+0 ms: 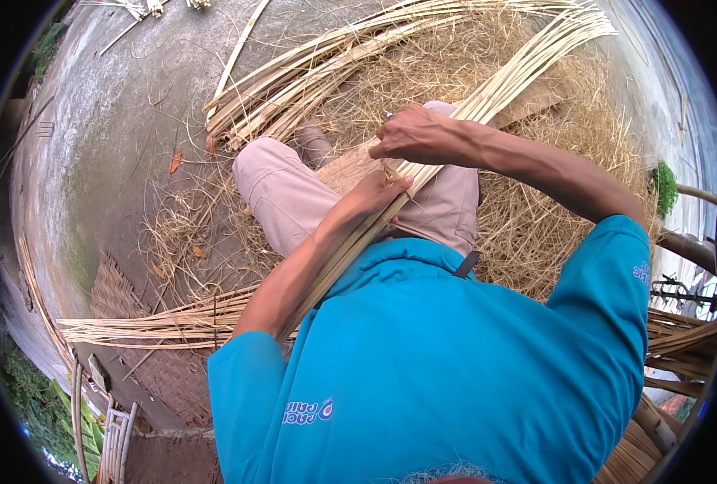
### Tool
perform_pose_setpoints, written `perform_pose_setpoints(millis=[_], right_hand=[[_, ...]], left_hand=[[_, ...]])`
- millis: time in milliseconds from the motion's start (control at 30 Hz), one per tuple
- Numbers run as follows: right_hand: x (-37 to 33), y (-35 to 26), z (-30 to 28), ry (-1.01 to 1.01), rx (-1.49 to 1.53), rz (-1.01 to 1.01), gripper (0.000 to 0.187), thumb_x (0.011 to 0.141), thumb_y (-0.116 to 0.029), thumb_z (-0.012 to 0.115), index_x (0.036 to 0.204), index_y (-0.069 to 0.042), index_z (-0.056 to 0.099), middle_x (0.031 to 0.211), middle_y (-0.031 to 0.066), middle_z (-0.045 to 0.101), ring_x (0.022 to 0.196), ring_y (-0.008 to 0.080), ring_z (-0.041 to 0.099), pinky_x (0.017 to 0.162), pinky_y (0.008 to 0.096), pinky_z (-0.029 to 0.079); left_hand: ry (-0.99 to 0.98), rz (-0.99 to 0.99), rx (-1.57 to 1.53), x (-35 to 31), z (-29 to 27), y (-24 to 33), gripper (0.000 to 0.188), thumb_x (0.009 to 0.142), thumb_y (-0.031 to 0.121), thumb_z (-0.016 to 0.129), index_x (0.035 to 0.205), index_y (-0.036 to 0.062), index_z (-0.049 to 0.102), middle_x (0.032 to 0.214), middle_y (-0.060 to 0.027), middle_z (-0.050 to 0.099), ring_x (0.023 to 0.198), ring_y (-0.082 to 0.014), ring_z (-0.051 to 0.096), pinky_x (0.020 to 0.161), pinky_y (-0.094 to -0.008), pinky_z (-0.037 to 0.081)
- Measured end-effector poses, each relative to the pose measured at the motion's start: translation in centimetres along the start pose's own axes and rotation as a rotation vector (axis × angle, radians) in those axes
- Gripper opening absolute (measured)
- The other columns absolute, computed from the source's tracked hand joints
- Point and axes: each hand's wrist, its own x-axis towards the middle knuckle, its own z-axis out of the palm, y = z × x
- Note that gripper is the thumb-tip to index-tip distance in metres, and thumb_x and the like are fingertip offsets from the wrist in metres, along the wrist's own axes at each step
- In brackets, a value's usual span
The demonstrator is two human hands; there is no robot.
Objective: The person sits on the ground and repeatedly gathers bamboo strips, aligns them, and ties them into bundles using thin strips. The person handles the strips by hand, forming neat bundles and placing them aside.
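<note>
A long bundle of thin, pale bamboo strips (513,79) lies slantwise across my lap, from under my left arm up to the far right. My left hand (378,194) is closed around it near its middle, thumb on top. A narrow tie shows across the strips beside that thumb. Just above, my right hand (416,135), with a ring on one finger, is closed in a fist over the bundle. What its fingers pinch is hidden; a small tan twist of fibre (390,170) shows between the two hands.
Curly shavings (568,153) cover the ground to the right and ahead. Split bamboo lengths (294,89) lie beyond my knees. Another strip bundle (148,329) rests at the left over a woven mat (120,294). A flat brown board (528,105) lies beneath the far strips.
</note>
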Motion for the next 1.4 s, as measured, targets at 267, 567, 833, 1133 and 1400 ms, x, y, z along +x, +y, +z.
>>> perform_pose_setpoints(millis=[267,567,833,1133,1400], right_hand=[[-3.6,0.5,4.0,0.210,-0.136,0.157,0.019,0.089,-0.012,0.060,0.107,-0.004,0.060,0.089,0.0103,0.062,0.073,0.0281,0.065,0.074,0.0394,0.051],[-4.8,-3.6,1.2,-0.266,0.346,0.355,0.020,0.091,-0.019,0.061,0.086,0.000,0.065,0.076,0.0199,0.064,0.073,0.0373,0.066,0.067,0.0488,0.050],[-0.4,2.1,1.7,-0.106,0.879,0.433,0.035,0.105,-0.030,0.053,0.094,0.001,0.063,0.076,0.0168,0.063,0.071,0.0270,0.063,0.064,0.0415,0.049],[-5.3,-1.0,6.6,0.040,-0.074,0.379,0.009,0.086,-0.010,0.060,0.089,-0.002,0.064,0.091,0.0172,0.064,0.082,0.0312,0.067,0.072,0.0413,0.054],[-4.0,-2.4,1.7,-0.222,0.414,0.175,0.026,0.091,-0.016,0.057,0.076,0.003,0.066,0.069,0.0221,0.062,0.066,0.0403,0.062,0.062,0.0492,0.048]], left_hand=[[0.056,0.061,0.210,1.7,-0.2,-2.5,0.057,0.102,0.055,0.052,0.087,-0.0004,0.060,0.064,-0.0094,0.063,0.054,-0.0167,0.065,0.047,-0.0306,0.051],[0.173,0.319,0.334,2.1,0.9,-3.9,0.049,0.102,0.046,0.054,0.098,-0.0018,0.063,0.075,-0.0129,0.066,0.067,-0.0195,0.063,0.063,-0.0389,0.050],[0.131,0.084,0.332,1.1,0.7,-1.3,0.050,0.101,0.045,0.054,0.102,-0.0037,0.065,0.074,-0.0150,0.066,0.070,-0.0235,0.066,0.065,-0.0406,0.050],[0.196,0.138,0.363,1.1,1.0,-1.7,0.057,0.100,0.052,0.055,0.113,-0.0026,0.064,0.080,-0.0183,0.070,0.072,-0.0280,0.069,0.068,-0.0410,0.053],[-0.023,-0.003,0.121,1.4,0.6,-1.9,0.051,0.099,0.049,0.059,0.120,0.0030,0.065,0.093,-0.0111,0.074,0.076,-0.0201,0.068,0.066,-0.0355,0.054]])
